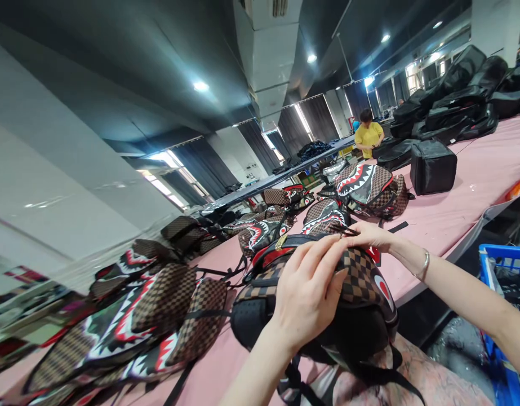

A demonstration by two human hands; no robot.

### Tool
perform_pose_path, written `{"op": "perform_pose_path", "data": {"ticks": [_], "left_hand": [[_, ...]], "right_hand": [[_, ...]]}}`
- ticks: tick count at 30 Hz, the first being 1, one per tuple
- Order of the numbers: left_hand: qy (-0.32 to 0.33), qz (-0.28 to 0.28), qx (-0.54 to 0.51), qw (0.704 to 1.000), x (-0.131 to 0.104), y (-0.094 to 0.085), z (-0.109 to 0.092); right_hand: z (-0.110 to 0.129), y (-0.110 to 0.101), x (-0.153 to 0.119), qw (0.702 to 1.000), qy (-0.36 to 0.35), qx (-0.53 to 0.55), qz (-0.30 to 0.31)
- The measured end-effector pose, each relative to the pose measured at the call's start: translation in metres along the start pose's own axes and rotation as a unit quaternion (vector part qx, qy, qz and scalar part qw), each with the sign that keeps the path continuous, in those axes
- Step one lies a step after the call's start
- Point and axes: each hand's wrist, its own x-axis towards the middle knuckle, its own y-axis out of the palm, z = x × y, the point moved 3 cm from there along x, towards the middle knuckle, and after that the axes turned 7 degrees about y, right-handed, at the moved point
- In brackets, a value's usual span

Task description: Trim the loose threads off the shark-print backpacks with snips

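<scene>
A brown-checked backpack (356, 276) with a red-edged zip opening and black padded back stands right in front of me at the table's edge. My left hand (308, 287) lies across its top, fingers stretched forward and the thumb bent alongside. At the far upper edge my right hand (369, 235) has its fingers closed on the backpack, next to the left fingertips; a thin dark strip shows by them. A gold-coloured zip pull (280, 242) sits on the zip, left of both hands. Black straps (369, 375) hang from the near side.
Shark-mouth checked backpacks (158, 316) lie piled at left, and another backpack (363, 189) stands ahead on the pink table (466, 206). Black bags (449, 107) are heaped at right beyond a black boxy bag (434, 166). A blue crate (496, 254) is at right. A person (368, 135) stands farther back.
</scene>
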Motion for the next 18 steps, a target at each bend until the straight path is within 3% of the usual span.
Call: {"op": "perform_pose_path", "data": {"ticks": [2,5,11,14,18], "left_hand": [[-0.005,0.027,0.013,1.0,0.001,0.002,0.002],[0.009,0.025,0.012,1.0,-0.003,0.001,0.013],[0.049,0.029,-0.009,0.998,-0.006,-0.005,0.044],[-0.033,0.031,0.022,0.999,-0.001,-0.008,0.044],[-0.142,0.014,0.101,0.985,-0.001,-0.012,0.029]], "right_hand": [[0.002,0.001,0.001,0.999,-0.004,0.04,0.003],[0.001,0.008,-0.002,0.99,-0.026,0.134,-0.047],[-0.011,0.037,-0.01,0.917,-0.086,0.331,-0.207],[-0.014,0.057,-0.012,0.905,-0.118,0.326,-0.246],[-0.016,0.079,-0.014,0.907,-0.138,0.268,-0.295]]}}
